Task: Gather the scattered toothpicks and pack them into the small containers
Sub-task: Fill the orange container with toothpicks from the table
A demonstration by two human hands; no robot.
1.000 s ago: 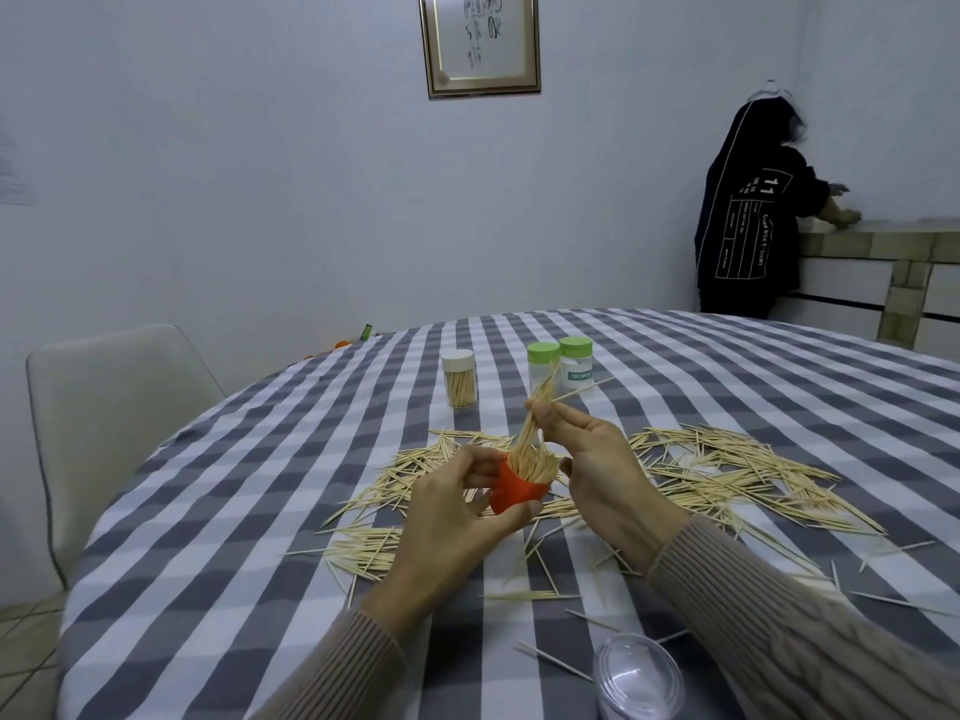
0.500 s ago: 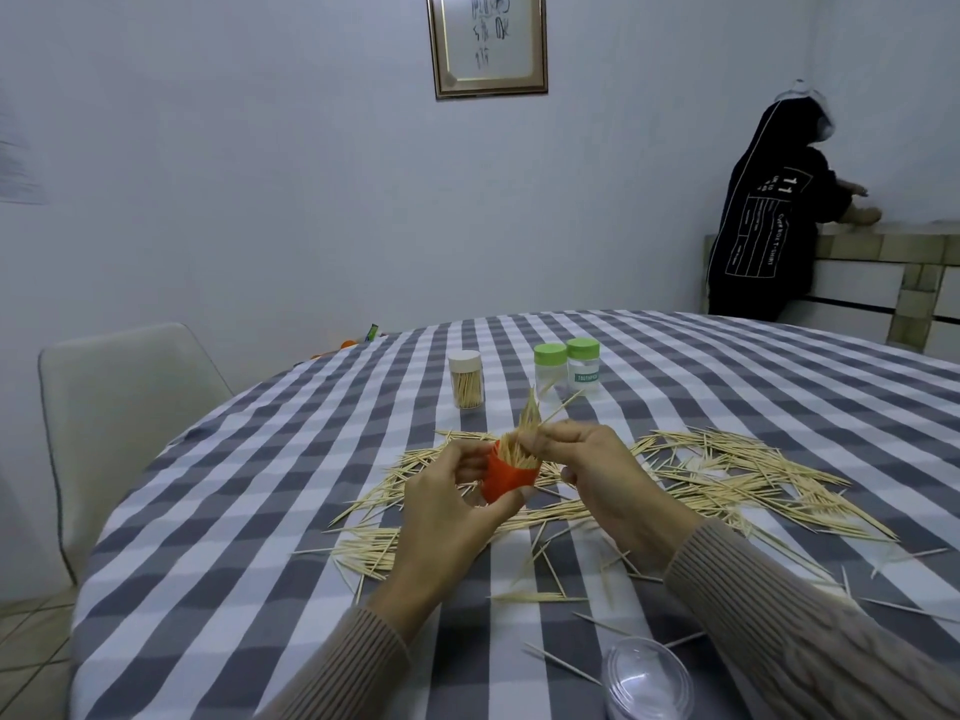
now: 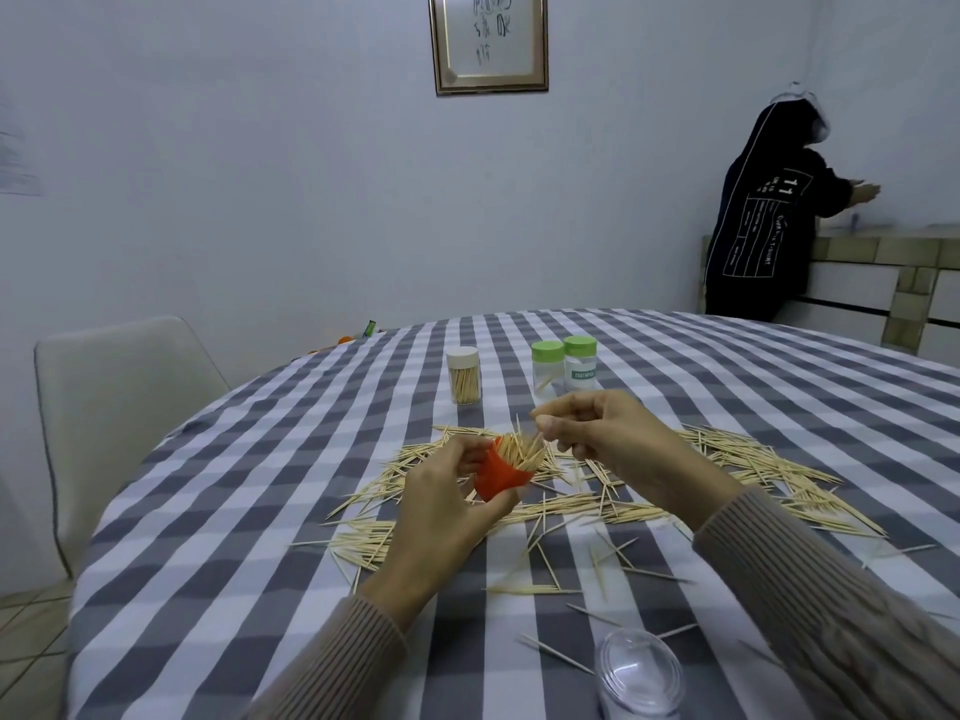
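Head view: scattered toothpicks (image 3: 613, 504) ring the red container (image 3: 501, 478).

toothpicks (image 3: 727, 459): pale wood | tablecloth (image 3: 260, 511): matt checked cloth | lid (image 3: 641, 678): glossy (probably plastic)

Legible markings:

- Right green-lidded jar (image 3: 580, 365) on the checked tablecloth — a pale label on its clear wall carries one line of small capitals, apparently "TOOTHPICK"; the letters are at the limit of legibility.
- Black hooded jacket (image 3: 758, 220) worn by the person standing at the far right — the number "11" is printed in white on the back, above a white line-drawn box. The smaller vertical lines of white text inside and beside that box are too small to read.
- Framed picture (image 3: 489, 41) on the far wall — dark brush-written characters on pale paper; individual characters cannot be made out.
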